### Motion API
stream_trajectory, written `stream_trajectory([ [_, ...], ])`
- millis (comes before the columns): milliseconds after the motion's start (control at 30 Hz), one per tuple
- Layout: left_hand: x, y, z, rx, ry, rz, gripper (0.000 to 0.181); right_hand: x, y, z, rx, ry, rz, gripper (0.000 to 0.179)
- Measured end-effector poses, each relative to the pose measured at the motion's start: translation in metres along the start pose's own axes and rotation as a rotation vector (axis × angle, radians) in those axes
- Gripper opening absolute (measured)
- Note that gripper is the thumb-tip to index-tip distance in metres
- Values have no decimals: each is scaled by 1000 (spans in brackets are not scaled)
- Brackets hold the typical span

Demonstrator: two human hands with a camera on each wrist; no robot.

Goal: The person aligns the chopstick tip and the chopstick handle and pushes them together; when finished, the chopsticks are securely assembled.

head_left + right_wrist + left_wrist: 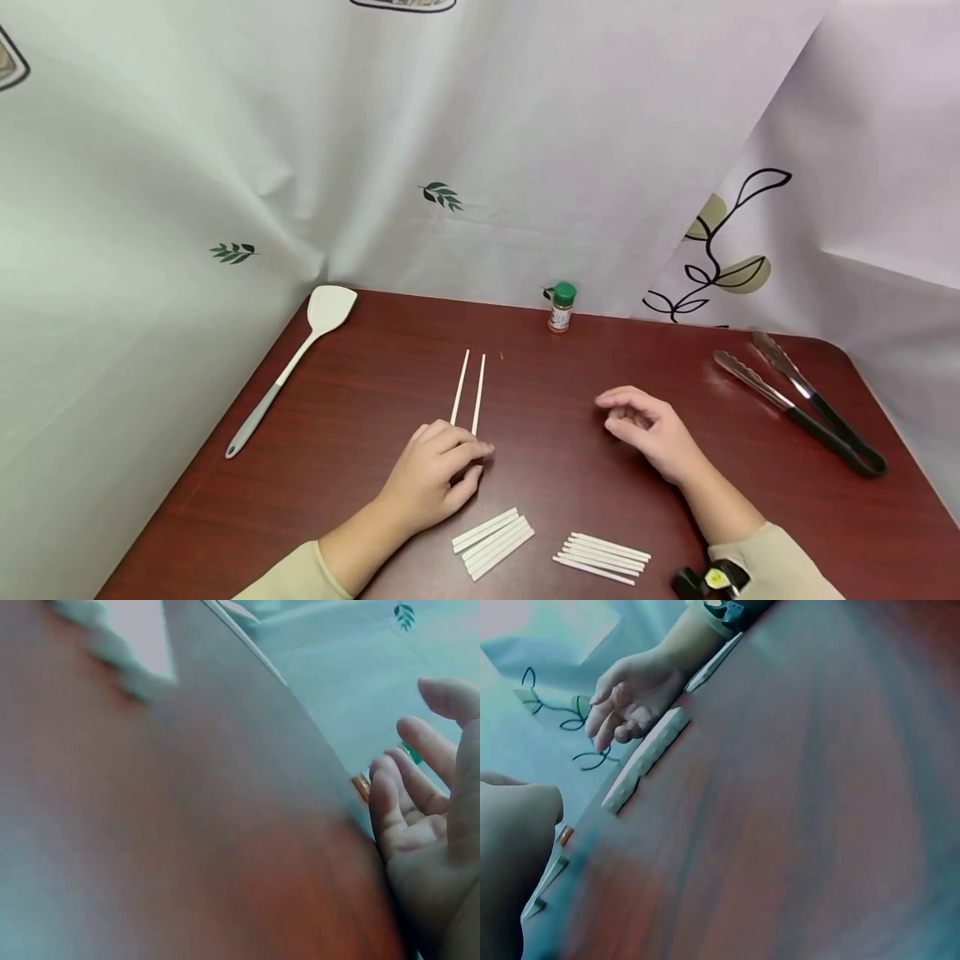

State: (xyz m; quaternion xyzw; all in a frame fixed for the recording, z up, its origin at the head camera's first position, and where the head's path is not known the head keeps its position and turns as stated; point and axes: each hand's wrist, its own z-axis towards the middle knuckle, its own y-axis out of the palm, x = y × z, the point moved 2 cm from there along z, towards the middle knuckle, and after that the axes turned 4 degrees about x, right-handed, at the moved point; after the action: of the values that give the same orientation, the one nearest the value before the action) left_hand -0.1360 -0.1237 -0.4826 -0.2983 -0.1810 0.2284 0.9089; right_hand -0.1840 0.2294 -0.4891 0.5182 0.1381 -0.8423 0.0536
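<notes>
Two white sticks [460, 385] lie side by side on the dark red table [360, 383], pointing away from me. My left hand [435, 471] is at their near ends and hides them; its fingers are loosely bent, and I see nothing pinched. My right hand [654, 429] hovers further right, fingers relaxed, holding nothing. In front of me lie two groups of short white sticks: a slanted left group [493, 543] beside my left hand, and a right group [602, 558]. The left wrist view shows the left hand [517, 862] at its edge, and a row of sticks [645, 761].
A white spatula [300, 358] with a grey handle lies at the left edge. At the back stands a small green-capped spice jar [561, 308]. Metal tongs [806, 408] with black handles lie spread at the right. Patterned white cloth [525, 167] hangs behind the table.
</notes>
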Motion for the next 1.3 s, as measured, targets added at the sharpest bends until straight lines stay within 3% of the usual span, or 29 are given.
stream_trajectory([
  [167, 14, 1, -2, -1, -5, -3, 24, -11, 8, -20, 7, -111, -171, 29],
  [367, 34, 5, -5, -42, -15, -146, 26, -24, 28, -41, 74, -145, -334, 32],
  [433, 41, 7, -8, -68, -32, -168, 28, -29, 35, -48, 81, -154, -362, 33],
  [600, 52, 10, -13, -148, -87, -143, 29, -38, 52, -65, 49, -264, -430, 36],
  [667, 54, 11, -13, -156, -101, -129, 28, -41, 57, -70, 27, -302, -459, 36],
  [867, 55, 13, -14, -179, -142, -126, 23, -46, 64, -78, -45, -283, -527, 27],
  [1000, 56, 12, -14, -182, -139, -103, 20, -47, 64, -80, -87, -285, -542, 31],
  [1133, 57, 11, -15, -174, -142, -90, 18, -46, 65, -80, -99, -310, -538, 37],
  [1300, 57, 11, -14, -167, -199, -147, 18, -45, 66, -80, -93, -369, -551, 39],
])
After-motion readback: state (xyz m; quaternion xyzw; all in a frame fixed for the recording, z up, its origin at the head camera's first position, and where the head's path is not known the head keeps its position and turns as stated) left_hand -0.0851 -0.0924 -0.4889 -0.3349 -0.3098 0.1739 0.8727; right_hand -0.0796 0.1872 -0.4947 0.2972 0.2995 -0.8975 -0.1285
